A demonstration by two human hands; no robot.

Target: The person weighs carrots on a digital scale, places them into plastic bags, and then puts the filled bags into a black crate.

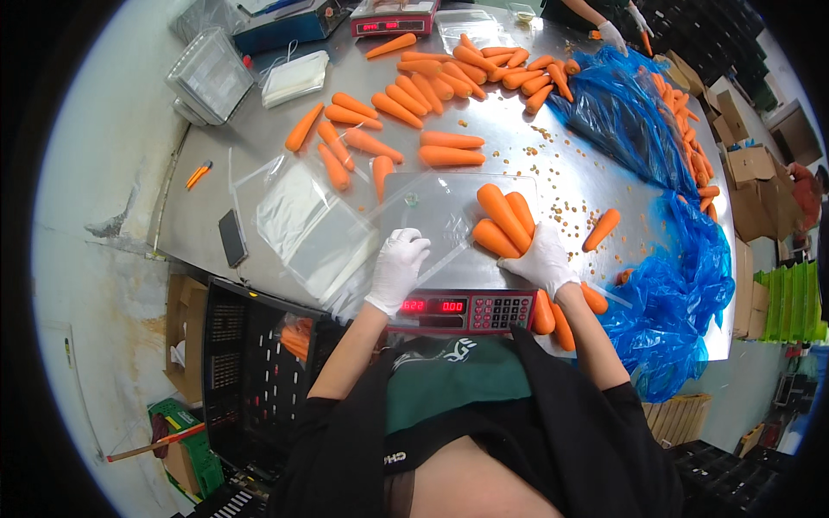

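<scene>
My right hand (546, 262), in a white glove, closes around the thick ends of three carrots (502, 217) over the scale's metal plate (449, 192). My left hand (400, 266), also gloved, is over the plate's left part with its fingers curled together. Clear film shows beside those fingers, but what they grip, if anything, is hidden. Below the hands sits the scale's red front panel (458, 309) with lit digits and a keypad. Left of my left hand lies a stack of clear plastic bags (302, 226), spread on the metal table (194, 229).
Many loose carrots (406, 99) lie beyond the scale. Blue plastic sheeting (673, 289) and piled carrots fill the right side. A phone (232, 239) lies at left, above a black crate (250, 371). Across the table, another person's gloved hand (613, 36) is near carrots.
</scene>
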